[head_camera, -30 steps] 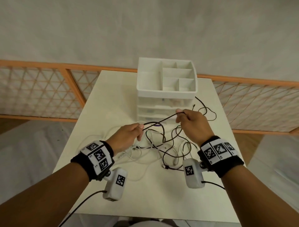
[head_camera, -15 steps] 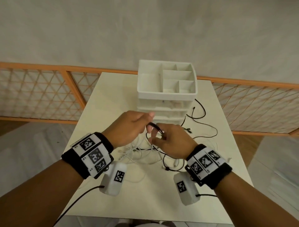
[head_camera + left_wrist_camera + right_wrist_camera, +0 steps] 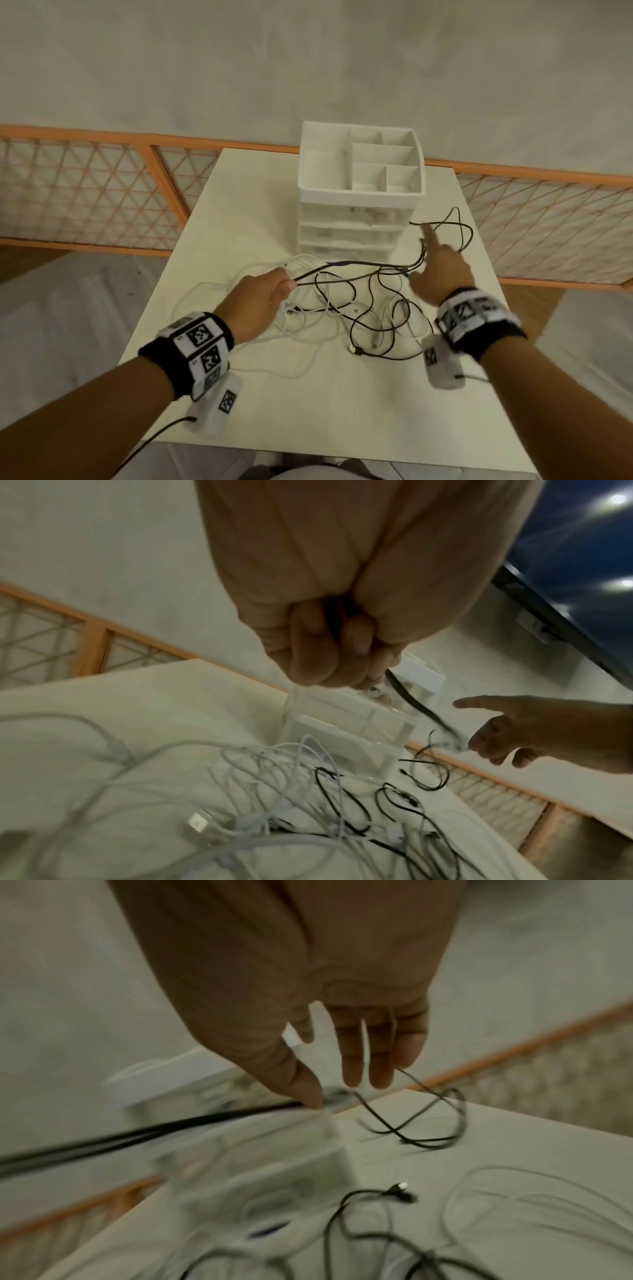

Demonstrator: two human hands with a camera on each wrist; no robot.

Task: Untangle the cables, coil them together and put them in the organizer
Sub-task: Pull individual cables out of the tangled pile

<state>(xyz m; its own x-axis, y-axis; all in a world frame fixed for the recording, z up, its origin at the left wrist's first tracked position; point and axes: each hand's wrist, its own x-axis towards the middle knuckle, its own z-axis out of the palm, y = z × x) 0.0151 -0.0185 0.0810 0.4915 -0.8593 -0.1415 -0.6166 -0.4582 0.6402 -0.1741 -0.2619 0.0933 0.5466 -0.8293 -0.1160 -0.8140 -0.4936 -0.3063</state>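
Table (image 3: 342, 411): you have a pale tabletop with the whole job spread across its middle and far half.
Organizer (image 3: 359, 197): a white unit with drawers below and an open divided tray on top stands at the far middle of the table; none of its compartments holds a cable yet.
White cables (image 3: 301, 318): a loose heap lies just near of the organizer, toward your left, still threaded through the black loops.
Black cable (image 3: 363, 263): 1 doubled run stretches from your left hand across to your right, lifted off the table; more black loops sprawl on the near right, and a further loop lies to the right of the organizer.
Left hand (image 3: 260, 301): your fingers are curled tight and pinch the black cable where it doubles back; the left wrist view shows it emerging between fingers and thumb.
Right hand (image 3: 442, 267): your fingers are spread and loose, forefinger stretched toward the far loop; thin cable brushes your fingertips, but nothing is gripped.
Handling: expect the cables to be light, limp and springy, so they will likely snag and drag neighbours rather than slide free.
Where to hold: I'd take the black cable near a plug end (image 3: 352, 350) and feed it back through each loop, not pull on the middle.
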